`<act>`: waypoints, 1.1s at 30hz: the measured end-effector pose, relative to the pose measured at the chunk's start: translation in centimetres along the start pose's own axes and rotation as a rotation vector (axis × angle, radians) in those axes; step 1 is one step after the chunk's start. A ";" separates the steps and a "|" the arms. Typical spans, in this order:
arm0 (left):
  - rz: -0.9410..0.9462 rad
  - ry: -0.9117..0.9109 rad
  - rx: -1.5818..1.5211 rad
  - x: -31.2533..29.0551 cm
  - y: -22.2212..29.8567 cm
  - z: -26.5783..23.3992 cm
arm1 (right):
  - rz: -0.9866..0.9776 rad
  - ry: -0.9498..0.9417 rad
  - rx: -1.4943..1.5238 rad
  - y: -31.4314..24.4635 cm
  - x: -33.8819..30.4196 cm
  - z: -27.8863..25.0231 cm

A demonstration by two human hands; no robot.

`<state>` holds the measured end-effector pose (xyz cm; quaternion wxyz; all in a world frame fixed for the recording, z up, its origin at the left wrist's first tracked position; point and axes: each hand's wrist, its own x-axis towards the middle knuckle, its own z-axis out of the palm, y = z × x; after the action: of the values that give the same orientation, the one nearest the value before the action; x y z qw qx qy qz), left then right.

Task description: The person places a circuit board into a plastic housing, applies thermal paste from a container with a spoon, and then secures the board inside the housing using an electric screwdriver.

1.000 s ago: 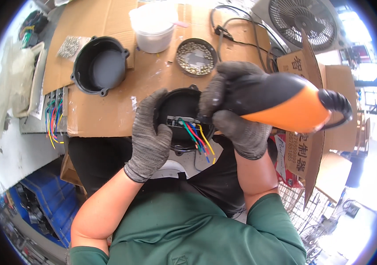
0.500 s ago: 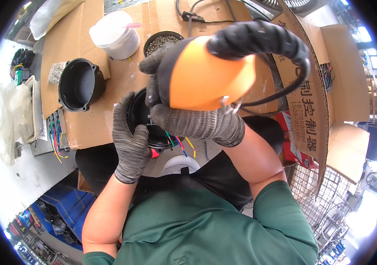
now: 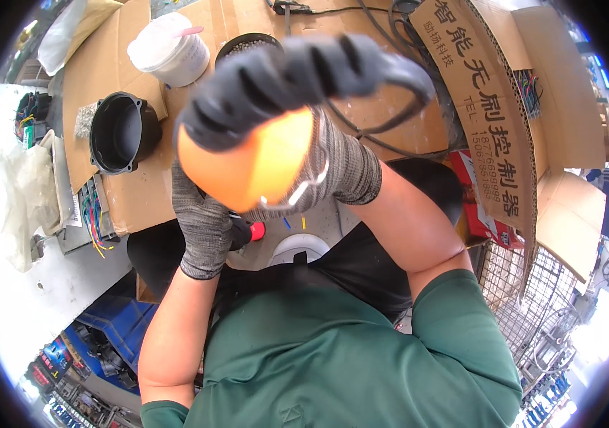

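Note:
My right hand (image 3: 347, 164), in a grey knit glove, grips an orange and black corded power tool (image 3: 240, 160), seemingly an electric screwdriver. Its back end faces up, with a metal loop and a thick ribbed black cord (image 3: 276, 82). My gloved left hand (image 3: 204, 232) is under and to the left of the tool, its fingers largely covered. The black round housing it held a moment ago is hidden behind the tool. Blue and yellow wire ends (image 3: 303, 222) stick out below, near a small red part (image 3: 257, 230). The tool's tip is out of sight.
A second black round housing (image 3: 120, 135) lies on the cardboard-covered table at left. Beyond stand a white tub (image 3: 176, 60) and a black bowl of small metal pieces (image 3: 247, 44). Wired parts (image 3: 94, 207) lie at the left edge. A large open carton (image 3: 490, 107) stands at right.
The power tool and my right hand have swung left and nearer the body, now covering the housing and most of my left fingers. The cord swept left with it.

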<state>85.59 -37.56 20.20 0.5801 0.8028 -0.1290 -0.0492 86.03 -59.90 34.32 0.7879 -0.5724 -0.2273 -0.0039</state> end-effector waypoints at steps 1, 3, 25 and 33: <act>-0.004 0.005 -0.045 0.0 0.3 0.0 | -0.004 0.006 0.008 0.4 -0.2 0.2; 0.013 -0.012 -0.066 -0.3 0.6 0.0 | -0.180 0.004 -0.017 3.1 -0.6 0.3; -0.026 -0.014 -0.293 0.6 1.8 0.6 | -0.532 0.075 -0.952 6.1 -1.5 -2.9; 0.039 -0.216 -0.036 -1.6 4.3 -2.0 | 0.086 0.631 -0.228 0.3 -4.3 -8.8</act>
<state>83.82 -36.52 24.77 0.5781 0.7796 -0.2052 -0.1264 85.43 -68.86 30.35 0.7498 -0.6365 0.0540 -0.1727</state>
